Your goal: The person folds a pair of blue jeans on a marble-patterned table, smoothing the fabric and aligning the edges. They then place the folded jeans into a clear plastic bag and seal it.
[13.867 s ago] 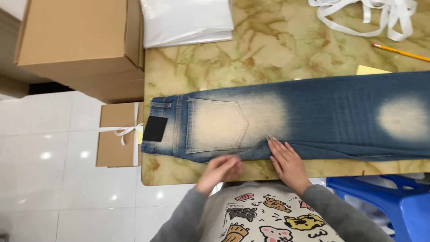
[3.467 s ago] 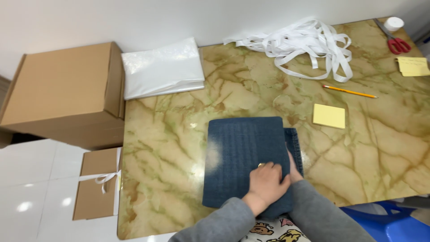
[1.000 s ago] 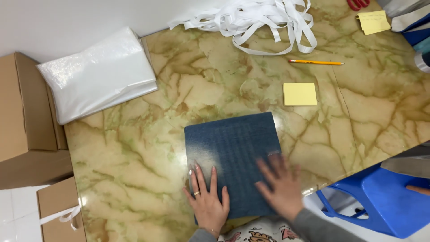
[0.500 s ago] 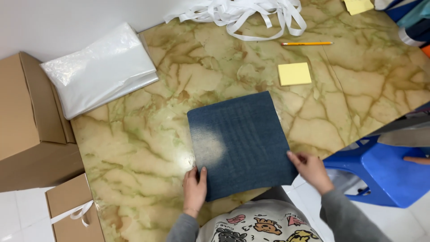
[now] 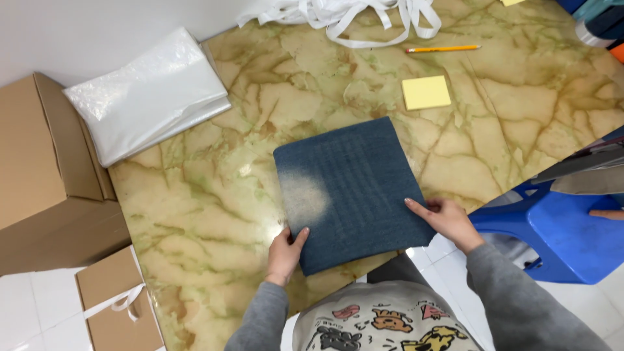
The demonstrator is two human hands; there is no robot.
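Gripping folded jeans (image 5: 351,192), already a neat square near the counter (image 5: 214,195) front edge, left hand (image 5: 285,252) pinching the near-left corner, right hand (image 5: 447,220) grasping the near-right edge; folding looks finished.

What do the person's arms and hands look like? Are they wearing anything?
Both arms wear long grey knit sleeves down to the wrists. The left hand and right hand are bare, with no gloves. No ring or watch can be made out in this view.
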